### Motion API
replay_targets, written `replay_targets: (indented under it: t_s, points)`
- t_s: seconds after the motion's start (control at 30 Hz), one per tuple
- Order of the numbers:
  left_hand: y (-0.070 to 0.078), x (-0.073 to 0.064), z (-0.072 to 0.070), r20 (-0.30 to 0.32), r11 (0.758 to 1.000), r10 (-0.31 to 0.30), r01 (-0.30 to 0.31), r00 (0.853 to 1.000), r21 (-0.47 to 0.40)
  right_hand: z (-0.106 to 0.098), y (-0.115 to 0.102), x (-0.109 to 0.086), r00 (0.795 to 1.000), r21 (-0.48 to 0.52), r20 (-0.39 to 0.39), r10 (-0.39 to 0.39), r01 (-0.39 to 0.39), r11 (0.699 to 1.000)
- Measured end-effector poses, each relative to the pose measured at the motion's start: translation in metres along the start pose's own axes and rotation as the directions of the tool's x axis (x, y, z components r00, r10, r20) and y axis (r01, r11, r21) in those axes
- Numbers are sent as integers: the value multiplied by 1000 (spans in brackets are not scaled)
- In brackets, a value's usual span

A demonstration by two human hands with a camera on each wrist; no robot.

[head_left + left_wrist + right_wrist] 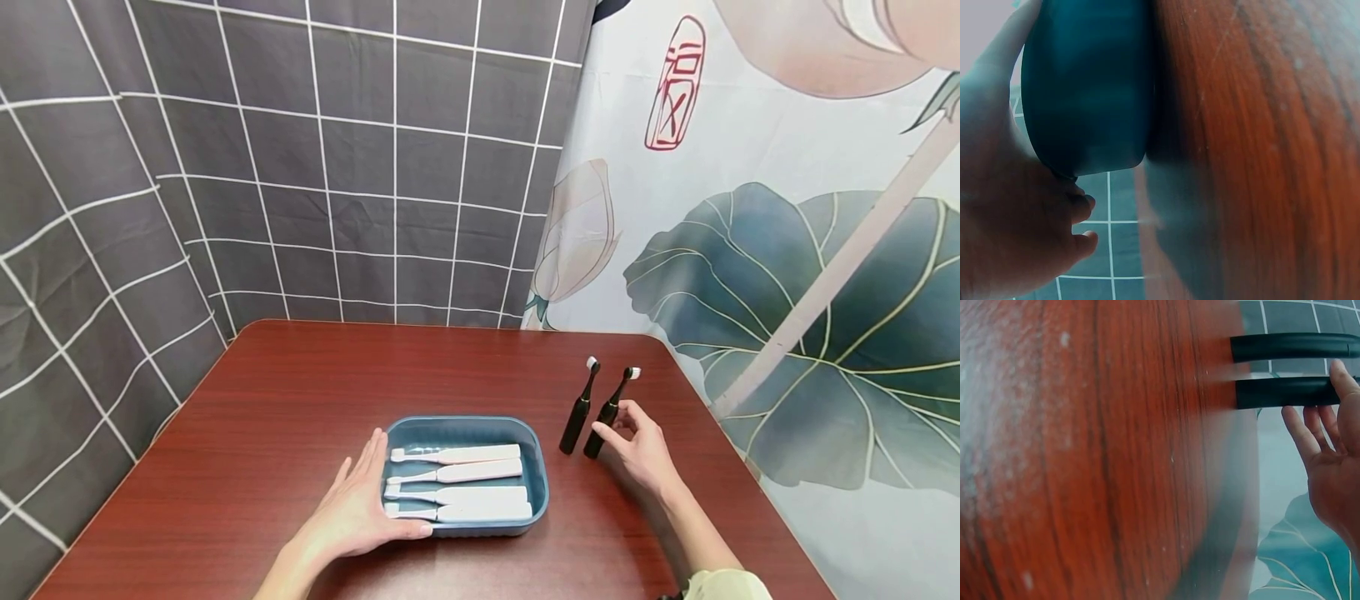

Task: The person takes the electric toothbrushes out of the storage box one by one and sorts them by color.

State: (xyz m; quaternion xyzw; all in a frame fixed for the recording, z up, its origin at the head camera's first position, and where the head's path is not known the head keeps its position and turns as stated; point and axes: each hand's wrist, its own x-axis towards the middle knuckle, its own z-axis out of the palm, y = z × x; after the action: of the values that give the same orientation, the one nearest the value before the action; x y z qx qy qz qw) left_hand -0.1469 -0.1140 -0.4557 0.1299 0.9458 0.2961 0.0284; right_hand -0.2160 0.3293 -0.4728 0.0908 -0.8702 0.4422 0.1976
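My left hand (356, 504) lies against the left end of a blue plastic basket (538, 479), thumb along the near rim and fingers fairly straight toward the far corner. Seen from the left wrist, the basket's outer wall (1091, 87) rises beside the hand. Inside lie several white electric toothbrushes (480, 472), heads to the left. Right of the basket, two black electric toothbrushes stand upright. My right hand (641, 446) pinches the right-hand black toothbrush (592, 446) between thumb and fingers. The left-hand black toothbrush (576, 423) stands close by, untouched. Both handles show in the right wrist view.
The reddish-brown wooden table (315, 375) carries everything. Behind it hangs a dark grey cloth (345, 158) with a white grid. A white cloth (600, 108) with lotus leaves and flowers hangs along the right side.
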Motion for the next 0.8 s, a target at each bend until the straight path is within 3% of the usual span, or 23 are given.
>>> replay_targets:
  t_s: [0.33,0.5,0.57,0.63,0.73,0.8]
  points:
    - [-1,0,2,12,1000,-23,23,1000,-3,-2,-1,-5,999,-49,-6,33,-33,998]
    - [-2,0,1,-1,1000,-9,9,1000,3,-11,-11,-6,985,-16,-147,90,-93,996]
    - [-2,0,1,-2,1000,-8,8,1000,5,-14,-17,-6,961,47,-258,100,-91,995]
    - [-2,1,1,-1,1000,-6,6,1000,3,-16,-24,-5,922,123,-381,68,-23,992]
    - [-2,1,1,2,1000,-6,6,1000,2,-17,-40,-5,831,184,-553,-57,188,965]
    - [-2,2,1,2,1000,-4,4,1000,3,-16,-56,-5,770,192,-618,-158,343,919]
